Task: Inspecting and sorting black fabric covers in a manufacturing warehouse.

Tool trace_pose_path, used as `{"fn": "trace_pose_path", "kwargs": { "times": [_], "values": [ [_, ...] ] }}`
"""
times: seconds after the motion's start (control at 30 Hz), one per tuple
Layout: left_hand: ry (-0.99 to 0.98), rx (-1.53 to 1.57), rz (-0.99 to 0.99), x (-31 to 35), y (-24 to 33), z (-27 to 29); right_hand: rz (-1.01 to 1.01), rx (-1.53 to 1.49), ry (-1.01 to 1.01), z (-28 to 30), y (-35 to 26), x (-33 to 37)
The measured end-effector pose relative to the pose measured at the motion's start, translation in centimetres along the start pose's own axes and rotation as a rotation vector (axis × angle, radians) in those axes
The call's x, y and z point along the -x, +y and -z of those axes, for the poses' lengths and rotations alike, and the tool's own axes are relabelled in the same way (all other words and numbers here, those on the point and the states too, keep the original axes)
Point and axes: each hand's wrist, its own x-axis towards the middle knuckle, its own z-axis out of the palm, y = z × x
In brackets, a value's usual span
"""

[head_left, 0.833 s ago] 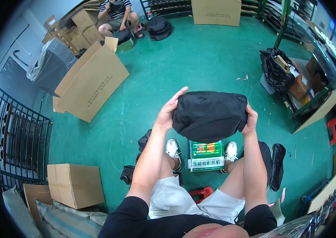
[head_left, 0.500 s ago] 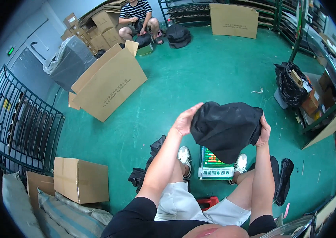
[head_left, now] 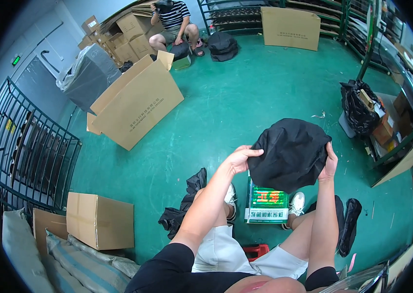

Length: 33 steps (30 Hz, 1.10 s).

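Item under handling: a black fabric bag [head_left: 289, 152], soft and crumpled, held up in the air in front of the seated person, above the knees and above a green-and-white printed box [head_left: 266, 204] that lies on the floor between the white shoes [head_left: 296, 203]. The left hand [head_left: 239, 158] grips the bag's left edge, fingers curled over the top of the cloth with the thumb beneath. The right hand [head_left: 328, 165] is closed on the right edge, fingers wrapped behind the fabric and partly hidden. The bag is bunched rather than spread flat; no opening, zip or strap can be made out, so its orientation cannot be told. Judgement: the work is in its handling stage, the bag lifted and under inspection or shaping, not yet set down or packed into anything visible. More black fabric pieces [head_left: 187, 201] lie on the green floor [head_left: 226, 107] beside the left leg, and others [head_left: 349, 225] beside the right, seemingly unprocessed. Further out: a large open cardboard carton [head_left: 135, 102], a smaller closed carton [head_left: 100, 220], and another person seated [head_left: 175, 22] at the far side.
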Motion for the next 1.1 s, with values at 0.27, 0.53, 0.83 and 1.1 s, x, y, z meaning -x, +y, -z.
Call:
{"fn": "trace_pose_path", "kwargs": {
  "times": [0.27, 0.53, 0.83, 1.1],
  "values": [
    [0.048, 0.182, -0.413, 0.6, 1.6, 0.4, 0.025, 0.027, 0.058, -0.7, -0.4, 0.4],
    [-0.039, 0.302, -0.609, 1.5, 1.8, -0.7, 0.008, 0.17, 0.032, -3.9, 1.4, 0.4],
    [0.086, 0.054, -0.734, 0.6, 1.3, -1.3, -0.063, 0.696, 0.69, 2.5, 3.2, -1.4],
    [0.197, 0.079, -0.82, -0.5, 1.8, -0.4, 0.556, 0.746, 0.088, -14.0, 5.2, 3.2]
  ]
}}
